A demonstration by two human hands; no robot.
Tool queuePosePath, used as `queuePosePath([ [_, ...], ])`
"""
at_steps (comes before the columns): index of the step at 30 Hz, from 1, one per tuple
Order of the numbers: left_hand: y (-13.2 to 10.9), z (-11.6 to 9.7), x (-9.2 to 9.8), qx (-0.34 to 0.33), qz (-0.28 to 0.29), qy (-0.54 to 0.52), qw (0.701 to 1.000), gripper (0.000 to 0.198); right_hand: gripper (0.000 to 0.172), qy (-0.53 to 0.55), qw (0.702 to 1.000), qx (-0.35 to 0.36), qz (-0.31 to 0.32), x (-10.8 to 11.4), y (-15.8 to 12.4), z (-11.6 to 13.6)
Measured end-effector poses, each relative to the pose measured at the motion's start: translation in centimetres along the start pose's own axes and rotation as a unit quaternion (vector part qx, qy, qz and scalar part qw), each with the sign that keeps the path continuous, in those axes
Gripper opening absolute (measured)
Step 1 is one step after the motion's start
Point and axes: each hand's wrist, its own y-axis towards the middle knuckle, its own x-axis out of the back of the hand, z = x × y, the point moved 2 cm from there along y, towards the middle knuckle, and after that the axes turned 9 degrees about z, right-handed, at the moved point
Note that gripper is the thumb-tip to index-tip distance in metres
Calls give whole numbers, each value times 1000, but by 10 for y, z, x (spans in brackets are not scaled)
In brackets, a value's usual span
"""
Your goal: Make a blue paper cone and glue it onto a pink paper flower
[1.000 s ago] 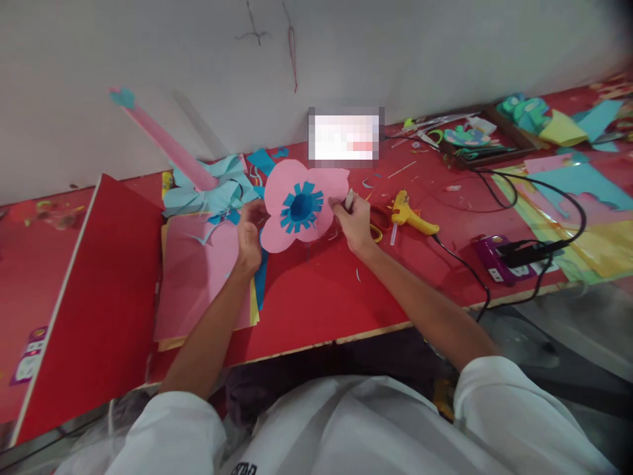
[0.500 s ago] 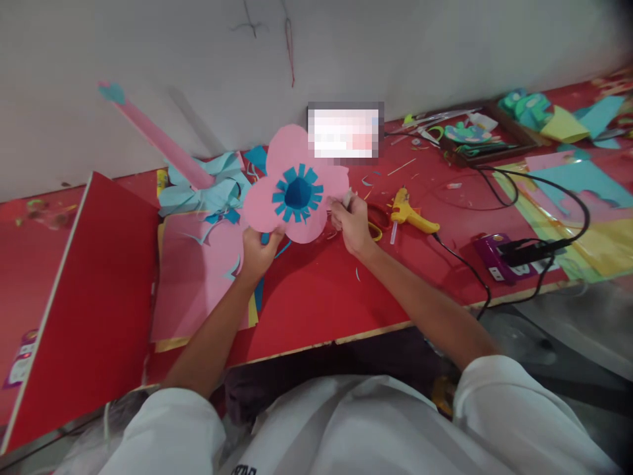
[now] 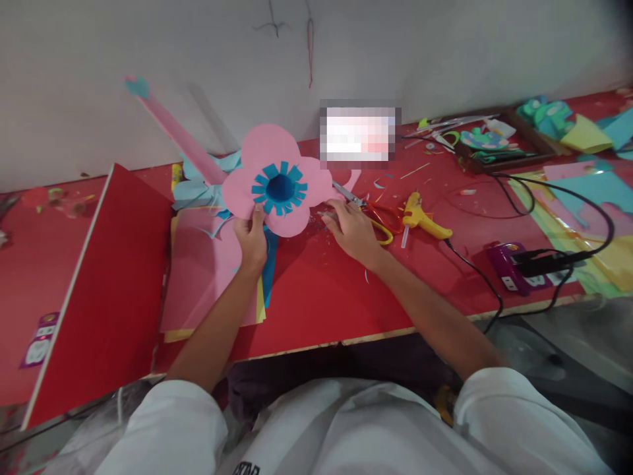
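A pink paper flower (image 3: 270, 146) with rounded petals faces me, held up above the table. At its middle sits a blue paper centre (image 3: 281, 189) with a fringe of cut tabs spread flat. My left hand (image 3: 252, 239) grips the flower's lower left edge, thumb on the front. My right hand (image 3: 352, 229) is off the flower, at the table just right of it, fingers apart and reaching left. Scissors (image 3: 380, 218) with red and yellow handles lie beside the right hand, blades pointing up and left. I see nothing held in that hand.
A yellow glue gun (image 3: 424, 220) lies to the right, its cord leading toward a purple power strip (image 3: 517, 267). Pink sheets (image 3: 198, 264) are stacked at left beside a red upright panel (image 3: 109, 284). A pink paper tube (image 3: 182, 135) leans behind. Paper scraps litter the table.
My right hand has let go of the flower and come down to the table. With my left hand still holding it, the flower has shifted left, uncovering the scissors' blades.
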Motion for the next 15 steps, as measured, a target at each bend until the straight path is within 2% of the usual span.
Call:
queuePosePath([
  [5, -5, -2, -2, 2, 42, 43, 998, 41, 40, -46, 996, 74, -19, 0, -3, 12],
  [9, -8, 1, -4, -3, 101, 75, 992, 40, 34, -53, 989, 136, 27, -8, -8, 28],
  [12, -7, 4, -5, -36, 114, 84, 989, 41, 29, -53, 982, 175, 38, -17, -10, 35],
  [15, -5, 7, -4, -68, 116, 88, 987, 46, 28, -19, 979, 204, 7, -20, -10, 33],
])
